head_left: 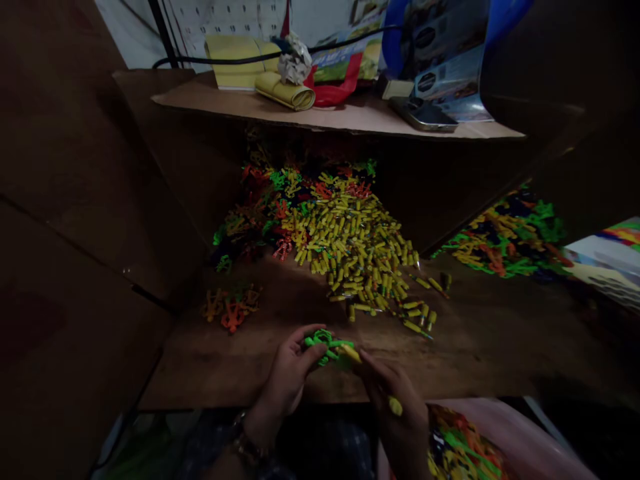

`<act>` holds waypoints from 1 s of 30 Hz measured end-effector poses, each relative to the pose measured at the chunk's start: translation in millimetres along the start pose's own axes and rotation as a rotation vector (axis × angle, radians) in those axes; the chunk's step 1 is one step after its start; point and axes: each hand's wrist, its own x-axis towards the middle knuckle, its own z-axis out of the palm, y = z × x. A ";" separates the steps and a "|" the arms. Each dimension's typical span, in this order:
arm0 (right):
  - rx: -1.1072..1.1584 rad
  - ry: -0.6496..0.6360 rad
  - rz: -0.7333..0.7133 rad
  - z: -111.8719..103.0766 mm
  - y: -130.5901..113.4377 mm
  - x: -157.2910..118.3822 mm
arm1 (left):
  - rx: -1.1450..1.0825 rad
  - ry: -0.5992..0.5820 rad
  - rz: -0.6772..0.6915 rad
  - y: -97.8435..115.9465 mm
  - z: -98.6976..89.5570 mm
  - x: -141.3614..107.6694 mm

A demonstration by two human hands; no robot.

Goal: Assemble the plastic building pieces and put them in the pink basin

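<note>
Between the thumb and fingers of my left hand [287, 373] is a bright green plastic figure [320, 341], held above the front of the wooden table. My right hand [400, 410] pinches a small yellow tube-like piece [350, 353], whose tip meets the green figure's right side; whether it is joined to it I cannot tell. A second yellow end [395, 405] pokes out from the curled fingers of the right hand. Beyond both hands lies a large heap of yellow tube-like pieces [360, 240], a few strewn at its near right edge.
Mixed coloured figures [280, 180] are piled behind the heap; a few orange ones [233, 313] lie left. More sit at the right [510, 233] and in a pink-rimmed container [500, 413] below. A cardboard shelf [340, 120] overhangs, bearing a phone [425, 115] and yellow paper [240, 60].
</note>
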 end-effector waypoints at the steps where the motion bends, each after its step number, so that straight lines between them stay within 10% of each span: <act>1: 0.028 0.006 0.020 2.7 4.0 0.2 | 0.008 0.018 0.003 -1.1 -2.2 2.2; 17: -0.136 -0.010 -0.144 14.5 -10.5 -14.0 | 0.344 0.156 0.256 -3.5 1.7 -5.9; 26: -0.023 -0.008 0.079 5.4 -11.9 -7.2 | 0.063 -0.049 -0.040 1.7 -11.9 -2.5; 30: 0.025 -0.005 0.158 11.0 3.7 -7.4 | 0.242 -0.052 0.081 -2.9 -18.0 6.0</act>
